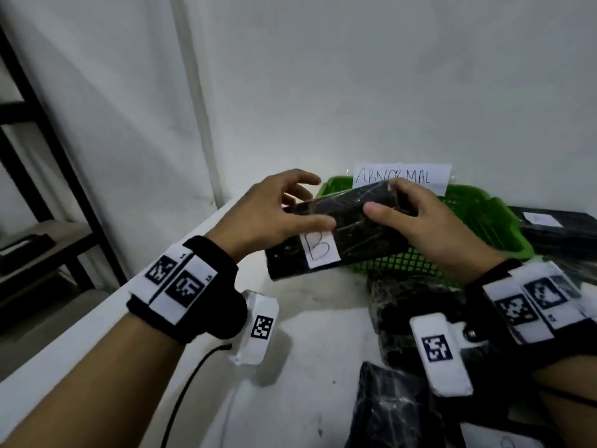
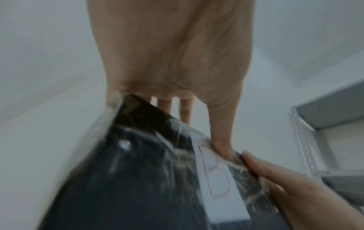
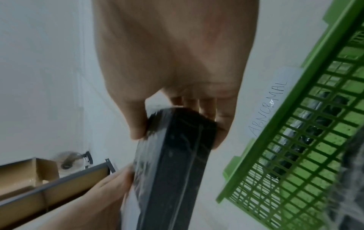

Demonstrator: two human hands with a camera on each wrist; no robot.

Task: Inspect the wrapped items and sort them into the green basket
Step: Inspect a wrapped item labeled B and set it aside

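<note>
A black item wrapped in clear film [image 1: 358,231], with a white label marked B [image 1: 319,250], is held in the air over the near-left rim of the green basket [image 1: 504,215]. My left hand [image 1: 281,211] holds its left part, thumb pressed on the top face beside the label and fingers reaching behind the far edge. My right hand [image 1: 407,205] grips its far right end between thumb and fingers. The left wrist view shows the wrapped item [image 2: 147,171] under my left hand [image 2: 171,54]. The right wrist view shows the wrapped item [image 3: 177,163] pinched by my right hand [image 3: 171,54] beside the basket [image 3: 285,155].
A paper sign reading ABNORMAL [image 1: 400,177] stands at the basket's back. More black wrapped items lie on the white table [image 1: 290,350] in front of the basket [image 1: 413,318] and to its right [image 1: 555,227]. One shows through the mesh [image 3: 315,116]. A dark shelf frame [image 1: 48,156] stands left.
</note>
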